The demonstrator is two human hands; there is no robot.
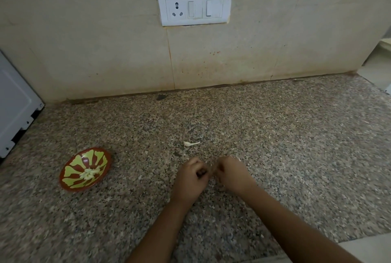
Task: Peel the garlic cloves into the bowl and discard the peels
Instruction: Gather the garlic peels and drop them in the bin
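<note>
Head view: a round glossy bowl [70,174] sits on the speckled granite counter [275,135]. Right of it, the left hand [190,176] and right hand [232,174] curl fingertip to fingertip. I cannot tell what, if anything, they grasp.

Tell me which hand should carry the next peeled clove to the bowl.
Left. The bowl sits left of both hands, nearer the left hand; the right hand would have to cross over it. What they hold is hidden.

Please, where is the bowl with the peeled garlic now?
In the head view, the bowl stands on the granite counter at the left, apart from the left hand, near the white appliance.
</note>
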